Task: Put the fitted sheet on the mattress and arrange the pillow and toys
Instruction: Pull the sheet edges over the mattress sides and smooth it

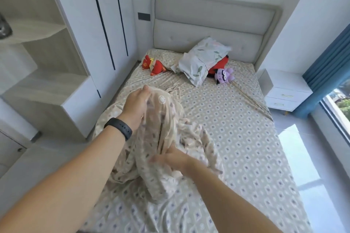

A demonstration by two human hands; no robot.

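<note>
Sheet: The fitted sheet (pixel 236 119) is spread over most of the mattress. Near the foot of the bed, on the left side, a big bunch of it is lifted up.
Left hand: The top of the bunch is gripped by the left hand (pixel 135 105), with the fingers curled round the cloth.
Right hand: The lower folds are held by the right hand (pixel 170 159). The picture is blurry there, so how tightly they are pinched cannot be told.
Pillow: One pillow (pixel 200 58) is tipped against the headboard (pixel 214 22), on top of a red toy.
Toys counted: Three toys are seen: a red doll (pixel 154 66) by the left edge, a red toy (pixel 219 65) half hidden under the pillow, and a purple toy (pixel 224 75) touching it.
Hands counted: Two.
What could go wrong: If the bunch is pulled too hard, the far corners could be popped off the mattress. The toys and pillow could be dragged or rolled off, because they lie on the sheet. Wrinkles could be left if the bunch is dropped.
</note>
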